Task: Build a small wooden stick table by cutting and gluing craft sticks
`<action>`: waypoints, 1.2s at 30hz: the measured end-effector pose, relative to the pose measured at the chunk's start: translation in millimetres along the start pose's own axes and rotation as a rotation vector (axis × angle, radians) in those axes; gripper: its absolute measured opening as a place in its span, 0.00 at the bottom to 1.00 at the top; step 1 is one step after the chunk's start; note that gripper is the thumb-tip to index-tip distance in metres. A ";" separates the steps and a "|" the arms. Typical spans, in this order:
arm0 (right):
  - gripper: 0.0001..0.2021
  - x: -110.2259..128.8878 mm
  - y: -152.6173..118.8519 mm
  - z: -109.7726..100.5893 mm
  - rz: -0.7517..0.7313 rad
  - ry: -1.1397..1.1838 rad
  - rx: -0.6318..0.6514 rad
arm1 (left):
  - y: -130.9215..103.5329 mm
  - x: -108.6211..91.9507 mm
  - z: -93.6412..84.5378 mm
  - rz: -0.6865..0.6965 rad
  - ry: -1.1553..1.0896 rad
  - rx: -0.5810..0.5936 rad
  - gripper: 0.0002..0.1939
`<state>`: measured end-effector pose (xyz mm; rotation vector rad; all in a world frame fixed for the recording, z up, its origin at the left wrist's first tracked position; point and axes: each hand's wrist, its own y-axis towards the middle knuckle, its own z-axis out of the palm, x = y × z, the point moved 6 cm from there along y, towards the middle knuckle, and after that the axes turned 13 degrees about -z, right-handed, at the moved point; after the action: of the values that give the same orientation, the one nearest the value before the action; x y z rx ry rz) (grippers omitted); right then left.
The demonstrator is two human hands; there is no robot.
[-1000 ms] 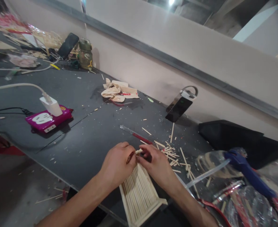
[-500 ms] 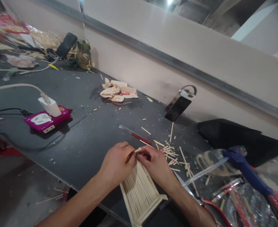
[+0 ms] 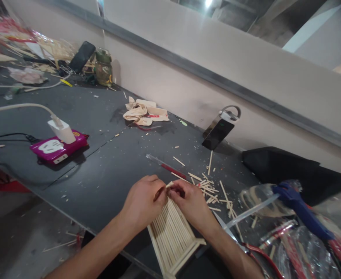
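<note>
A panel of thin wooden sticks (image 3: 173, 236), laid side by side with crosspieces at its ends, lies at the table's front edge. My left hand (image 3: 144, 197) is closed on the far end of the panel, its fingers bent around the left corner. Close beside it, my right hand (image 3: 189, 197) pinches the same far end, where a short stick tip shows between the two hands. The fingertips of both hands are partly hidden.
Loose stick pieces (image 3: 209, 190), a red pen (image 3: 173, 170), red-handled scissors (image 3: 263, 255) and a blue glue gun (image 3: 304, 211) lie right. A phone (image 3: 218, 133) leans behind. Left sits a purple power strip (image 3: 58, 149); crumpled paper (image 3: 141, 112) lies farther back.
</note>
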<state>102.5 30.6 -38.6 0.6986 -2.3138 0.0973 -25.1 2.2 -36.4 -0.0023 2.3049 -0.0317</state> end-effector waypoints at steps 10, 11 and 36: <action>0.05 0.9 0.6 0.2 -0.009 -0.006 0.001 | -0.3 -0.2 -0.5 -0.003 -0.001 -0.002 0.10; 0.05 1.0 0.6 0.3 -0.010 -0.005 0.001 | -0.1 0.1 -0.4 -0.004 -0.001 -0.002 0.10; 0.06 2.5 0.1 -0.5 -0.025 0.034 -0.013 | 0.4 0.5 -0.5 -0.014 0.021 -0.029 0.10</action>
<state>101.2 29.6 -36.5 0.7136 -2.2711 0.0825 -25.8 2.6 -36.4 -0.0328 2.3261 -0.0053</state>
